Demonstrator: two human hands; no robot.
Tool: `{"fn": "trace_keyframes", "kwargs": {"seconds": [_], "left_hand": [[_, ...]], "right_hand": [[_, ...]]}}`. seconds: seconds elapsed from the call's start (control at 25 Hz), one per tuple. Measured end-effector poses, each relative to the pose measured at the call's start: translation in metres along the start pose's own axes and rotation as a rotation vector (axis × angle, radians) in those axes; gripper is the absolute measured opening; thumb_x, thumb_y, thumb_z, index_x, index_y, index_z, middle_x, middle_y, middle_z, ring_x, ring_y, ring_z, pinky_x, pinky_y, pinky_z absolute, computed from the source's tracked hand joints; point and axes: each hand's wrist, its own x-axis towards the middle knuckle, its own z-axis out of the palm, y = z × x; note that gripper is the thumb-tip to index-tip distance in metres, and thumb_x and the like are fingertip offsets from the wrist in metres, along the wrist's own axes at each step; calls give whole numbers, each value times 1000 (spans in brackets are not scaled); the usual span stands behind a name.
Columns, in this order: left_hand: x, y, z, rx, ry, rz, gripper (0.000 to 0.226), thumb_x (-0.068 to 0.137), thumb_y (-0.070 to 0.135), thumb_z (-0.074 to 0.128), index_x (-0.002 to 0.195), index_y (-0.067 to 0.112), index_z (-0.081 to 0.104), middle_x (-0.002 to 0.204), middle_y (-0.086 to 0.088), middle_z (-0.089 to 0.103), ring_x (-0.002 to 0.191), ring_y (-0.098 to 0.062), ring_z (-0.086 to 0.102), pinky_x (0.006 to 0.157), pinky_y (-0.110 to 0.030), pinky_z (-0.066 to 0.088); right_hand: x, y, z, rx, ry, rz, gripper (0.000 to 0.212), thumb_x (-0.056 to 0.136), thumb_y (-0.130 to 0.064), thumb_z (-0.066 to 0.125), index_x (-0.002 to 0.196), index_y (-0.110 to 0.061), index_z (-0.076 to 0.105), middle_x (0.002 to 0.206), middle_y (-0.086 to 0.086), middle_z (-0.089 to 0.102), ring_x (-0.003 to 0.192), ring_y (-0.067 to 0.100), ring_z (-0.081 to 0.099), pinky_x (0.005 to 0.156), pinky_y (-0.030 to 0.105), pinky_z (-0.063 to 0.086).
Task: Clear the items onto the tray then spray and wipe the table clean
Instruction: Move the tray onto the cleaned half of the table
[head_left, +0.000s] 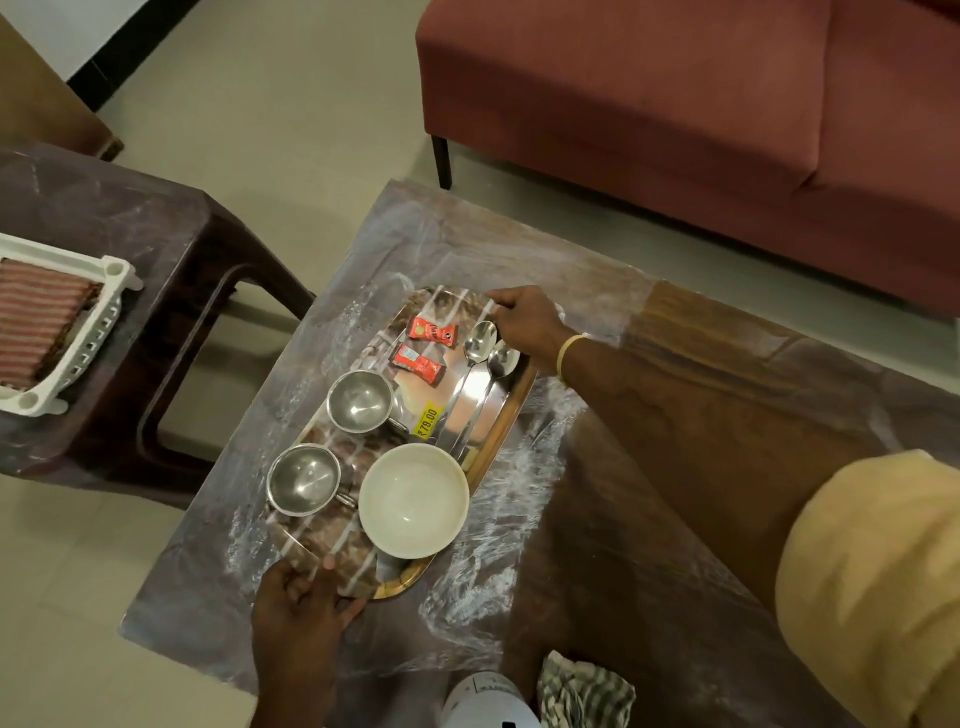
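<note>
While gripped, tray (511, 415) beside cloth (587, 688).

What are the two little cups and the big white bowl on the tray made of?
The two cups look like polished metal, probably stainless steel: they are silvery and mirror the light. The white bowl looks like glazed ceramic or smooth plastic; it is plain creamy white with a soft sheen, and the picture cannot settle which.

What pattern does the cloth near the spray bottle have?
The cloth has a green-and-white checked pattern, seen at the bottom edge of the head view, beside the white spray bottle.
</note>
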Motion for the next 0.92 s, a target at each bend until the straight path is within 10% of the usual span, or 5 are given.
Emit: {"fn": "trace_keyframes", "kwargs": {"seconds": [0.28, 0.72, 0.92], "left_hand": [[-1, 32, 14, 150, -119, 129, 21, 91, 13, 63, 112, 9, 59, 105, -24, 66, 85, -37, 68, 60, -40, 61], [-65, 46, 176, 646, -608, 255, 34, 86, 6, 69, 81, 40, 71, 78, 3, 73, 73, -19, 70, 61, -38, 60], [-92, 20, 248, 851, -759, 268, 15, 85, 5, 70, 87, 20, 71, 68, 2, 72, 70, -22, 72, 64, -47, 62]], "right_hand": [[-36, 48, -56, 209, 187, 87, 30, 94, -6, 55, 119, -12, 71, 104, -1, 74, 81, 12, 71, 70, 24, 58], [-223, 247, -225, 666, 577, 429, 22, 91, -24, 67, 111, -21, 75, 106, 13, 75, 99, 32, 71, 86, 54, 57], [-280, 299, -274, 758, 759, 517, 24, 93, -10, 63, 115, -11, 72, 99, 17, 74, 88, 31, 72, 75, 42, 61]]}}
